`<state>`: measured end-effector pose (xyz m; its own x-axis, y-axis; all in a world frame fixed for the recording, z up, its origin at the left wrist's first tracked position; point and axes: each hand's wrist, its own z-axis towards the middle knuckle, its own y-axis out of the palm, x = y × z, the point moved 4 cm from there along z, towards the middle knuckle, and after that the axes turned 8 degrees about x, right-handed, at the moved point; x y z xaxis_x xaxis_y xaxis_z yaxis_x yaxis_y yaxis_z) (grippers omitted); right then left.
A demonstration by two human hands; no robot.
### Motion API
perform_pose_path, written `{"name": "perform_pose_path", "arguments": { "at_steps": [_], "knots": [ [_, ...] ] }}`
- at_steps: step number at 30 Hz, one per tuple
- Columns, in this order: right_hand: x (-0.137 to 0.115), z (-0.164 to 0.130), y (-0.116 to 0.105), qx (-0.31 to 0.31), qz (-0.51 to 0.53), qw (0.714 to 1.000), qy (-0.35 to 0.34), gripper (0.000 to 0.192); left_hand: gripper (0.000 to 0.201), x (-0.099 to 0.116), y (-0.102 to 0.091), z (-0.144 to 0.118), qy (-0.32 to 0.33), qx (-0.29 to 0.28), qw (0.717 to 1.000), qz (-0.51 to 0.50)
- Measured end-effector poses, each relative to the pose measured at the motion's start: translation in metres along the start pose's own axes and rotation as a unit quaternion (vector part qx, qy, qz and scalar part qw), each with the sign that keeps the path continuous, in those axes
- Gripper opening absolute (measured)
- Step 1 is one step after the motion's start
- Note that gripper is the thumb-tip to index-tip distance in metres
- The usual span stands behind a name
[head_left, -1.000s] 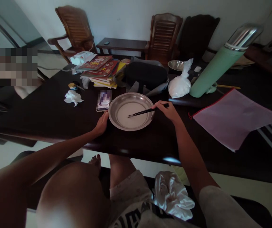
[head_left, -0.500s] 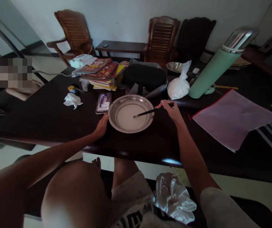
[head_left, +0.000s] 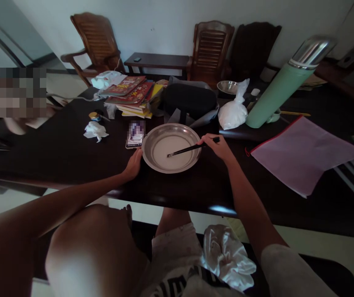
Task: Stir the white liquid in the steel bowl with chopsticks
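A round metal basin with a pale liquid in it sits on the dark table, near its front edge. My left hand rests against the basin's left rim. My right hand grips a pair of dark chopsticks at the right rim. Their tips dip into the liquid near the middle of the basin.
A phone lies just left of the basin. Behind it are stacked books, a black bag, a white plastic bag, a green thermos and a small metal bowl. A pink folder lies at right, crumpled tissue at left.
The chopstick tips moved right across the liquid, then back left toward the middle. My left hand stayed on the rim.
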<state>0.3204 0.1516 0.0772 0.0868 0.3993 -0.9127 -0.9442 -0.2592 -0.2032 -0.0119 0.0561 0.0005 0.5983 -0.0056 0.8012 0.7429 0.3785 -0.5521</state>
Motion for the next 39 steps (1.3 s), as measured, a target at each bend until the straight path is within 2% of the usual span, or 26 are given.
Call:
{"name": "perform_pose_path", "arguments": {
  "at_steps": [2,7,13,18,19,24,29,31,35,37,39],
  "knots": [
    [0.000,0.000,0.001,-0.019,-0.001,1.000,-0.006,0.043,0.058,-0.002,0.001,0.000,0.001,0.005,1.000,-0.007],
    [0.003,0.002,-0.015,0.077,-0.013,0.997,-0.008,0.048,0.063,-0.006,0.003,0.001,0.005,0.004,1.000,-0.029],
    [0.005,0.001,-0.001,-0.012,-0.023,0.999,-0.024,0.043,0.064,-0.004,0.002,0.000,-0.006,-0.004,0.999,-0.037],
    [0.004,0.003,-0.019,0.083,-0.023,0.996,0.008,0.050,0.060,-0.004,0.002,0.001,-0.004,0.000,0.999,-0.034],
    [0.003,0.003,-0.019,0.079,-0.021,0.997,0.012,0.052,0.060,-0.004,0.002,0.001,-0.004,-0.001,1.000,-0.031],
    [-0.003,0.000,0.000,-0.017,-0.020,0.999,-0.019,0.047,0.063,-0.005,0.003,0.003,0.004,-0.003,1.000,-0.021],
    [0.000,0.003,-0.013,0.053,0.024,0.998,-0.001,0.046,0.063,-0.007,0.004,0.004,0.008,0.008,1.000,-0.019],
    [0.000,0.003,-0.015,0.037,0.027,0.999,0.004,0.047,0.063,-0.008,0.004,0.005,0.009,0.014,1.000,-0.012],
    [-0.003,0.002,-0.002,-0.053,0.015,0.998,-0.013,0.047,0.064,-0.007,0.004,0.005,0.007,0.014,1.000,-0.002],
    [-0.001,0.003,0.000,-0.050,0.014,0.998,-0.020,0.045,0.064,-0.007,0.004,0.005,0.005,0.014,1.000,-0.004],
    [0.000,0.004,-0.005,-0.006,0.010,1.000,-0.020,0.044,0.064,-0.006,0.004,0.004,0.002,0.020,1.000,-0.009]
  ]
}}
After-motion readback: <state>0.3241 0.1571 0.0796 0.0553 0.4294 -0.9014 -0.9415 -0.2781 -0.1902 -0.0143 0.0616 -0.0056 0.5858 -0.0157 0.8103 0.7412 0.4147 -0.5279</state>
